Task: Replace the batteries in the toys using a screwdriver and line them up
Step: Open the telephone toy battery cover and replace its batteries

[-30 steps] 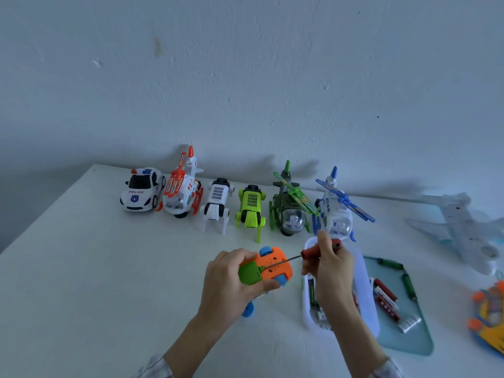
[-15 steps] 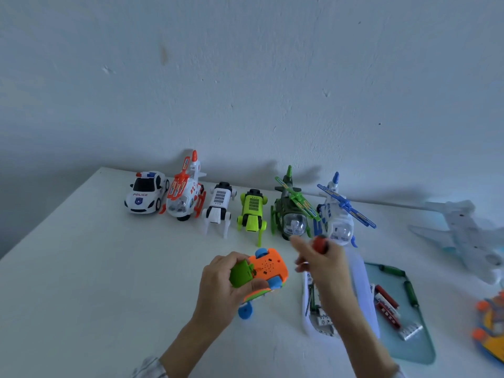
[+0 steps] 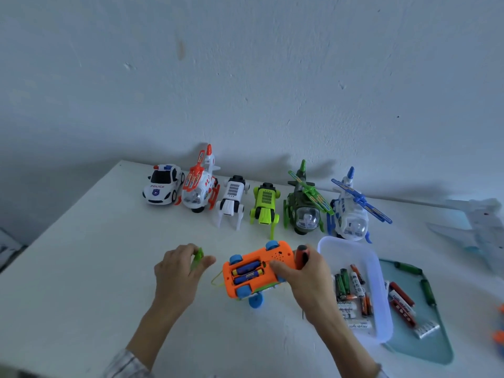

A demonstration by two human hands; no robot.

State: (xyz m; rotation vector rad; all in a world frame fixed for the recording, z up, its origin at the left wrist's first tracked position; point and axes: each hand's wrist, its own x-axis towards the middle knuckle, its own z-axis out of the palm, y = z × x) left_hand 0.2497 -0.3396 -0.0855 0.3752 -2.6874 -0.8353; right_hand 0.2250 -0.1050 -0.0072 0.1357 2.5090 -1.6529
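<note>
Two blue batteries lie side by side in the open bay of the orange toy, which rests upside down on the table, just in front of the row of six toys; the right hand holds the toy down, thumb on its base, fingers curled round the screwdriver; the left hand pinches the green cover. The person should park the cover nearby, keep the toy pinned, then lever each cell out from one end.
</note>
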